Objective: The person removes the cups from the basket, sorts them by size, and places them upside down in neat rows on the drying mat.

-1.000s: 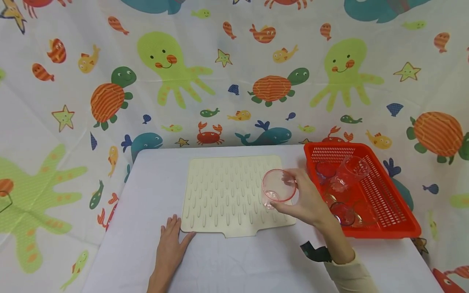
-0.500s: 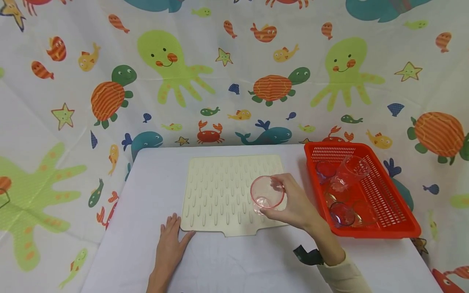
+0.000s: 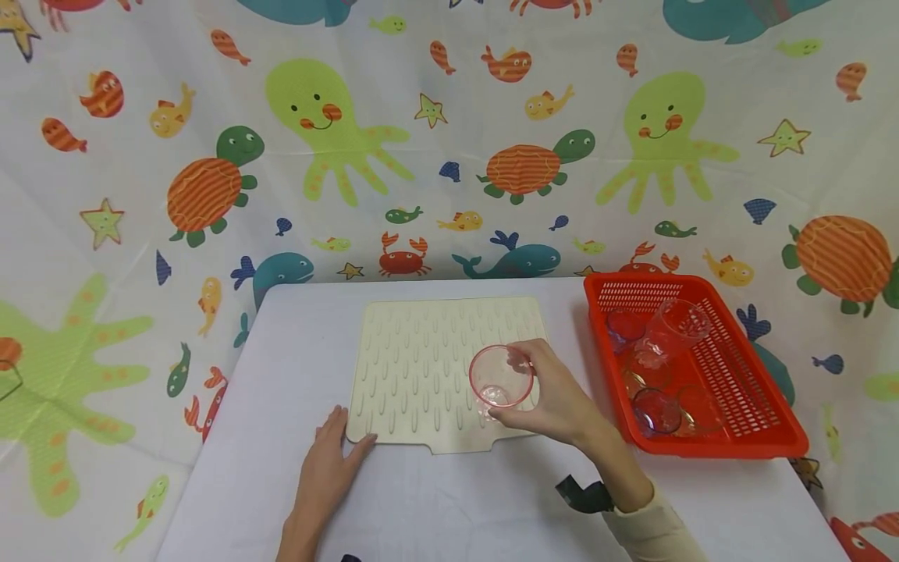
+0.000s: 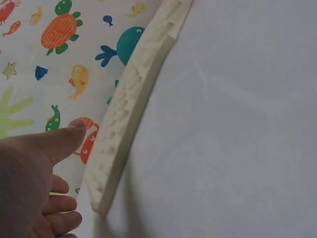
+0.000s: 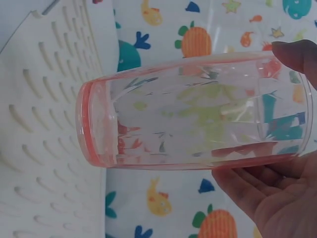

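From where I watch, the left hand (image 3: 326,460) lies at the near-left corner of a cream ridged mat (image 3: 407,367), its fingers relaxed and holding nothing. Over the mat's right half, I see the right hand (image 3: 555,398) gripping a clear, pink-rimmed tumbler (image 3: 501,376) between thumb and fingers near its mouth, though I can't tell whether its base touches the ridges. Farther right, a red basket (image 3: 790,441) holds more clear glassware (image 3: 680,320).

Clear pink-tinted cup (image 5: 193,111), cream mat (image 3: 414,367), red basket (image 3: 730,447), white sea-creature-print curtain (image 3: 470,94).
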{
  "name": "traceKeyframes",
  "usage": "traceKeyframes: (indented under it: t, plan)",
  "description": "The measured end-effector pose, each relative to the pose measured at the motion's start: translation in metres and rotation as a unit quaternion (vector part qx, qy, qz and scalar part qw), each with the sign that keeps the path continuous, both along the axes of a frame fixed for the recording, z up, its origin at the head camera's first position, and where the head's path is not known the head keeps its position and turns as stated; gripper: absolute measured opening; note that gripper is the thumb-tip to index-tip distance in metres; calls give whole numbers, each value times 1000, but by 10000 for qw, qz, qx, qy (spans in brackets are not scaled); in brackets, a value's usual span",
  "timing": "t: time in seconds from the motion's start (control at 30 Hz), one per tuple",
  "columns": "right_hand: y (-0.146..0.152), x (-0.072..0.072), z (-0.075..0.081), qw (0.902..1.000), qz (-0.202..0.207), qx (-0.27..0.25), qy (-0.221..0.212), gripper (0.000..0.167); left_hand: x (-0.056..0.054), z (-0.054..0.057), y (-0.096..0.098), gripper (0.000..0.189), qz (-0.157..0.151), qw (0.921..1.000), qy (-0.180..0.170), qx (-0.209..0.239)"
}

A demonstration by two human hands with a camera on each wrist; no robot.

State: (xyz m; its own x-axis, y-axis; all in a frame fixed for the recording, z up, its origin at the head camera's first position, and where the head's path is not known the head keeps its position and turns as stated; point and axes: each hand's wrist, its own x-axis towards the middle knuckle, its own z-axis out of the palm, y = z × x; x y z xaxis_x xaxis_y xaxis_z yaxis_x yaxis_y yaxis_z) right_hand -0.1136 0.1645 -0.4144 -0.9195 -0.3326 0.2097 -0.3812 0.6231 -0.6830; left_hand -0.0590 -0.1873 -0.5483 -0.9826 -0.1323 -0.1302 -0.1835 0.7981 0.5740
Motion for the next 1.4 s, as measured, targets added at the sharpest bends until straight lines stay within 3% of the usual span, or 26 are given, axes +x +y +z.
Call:
traceKeyframes:
  t: [0.17,0.3,0.47,0.73,0.83,0.97,1.13,1.4]
  plan:
    - [-2,0,-1,10000,84,0,54,83,-5,27,18,90,-399,9980,347,349]
    - [-3,0,-1,9999,142,-12,-17,85,-9,51,37,87,-803,9901,777,849]
    - [-6,2,0,9996,190,-43,-188,86,-15,77,59,85,-1459,9725,1206,1355]
    - [-9,5,1,9985,460,-169,-257,86,-29,107,87,83,-2609,9334,1484,1966]
    - [-9,5,0,9976,576,-290,-269,87,-34,114,96,83,-2885,9213,1531,2108]
    - [-10,6,0,9963,727,-409,-223,87,-39,118,103,81,-3012,9141,1598,2194]
    - [-10,6,-1,9963,789,-328,-73,89,-43,120,106,82,-3077,9116,1567,2232]
    - [-8,9,-2,9955,895,-265,-129,99,-46,128,105,96,-3317,9141,1166,2020]
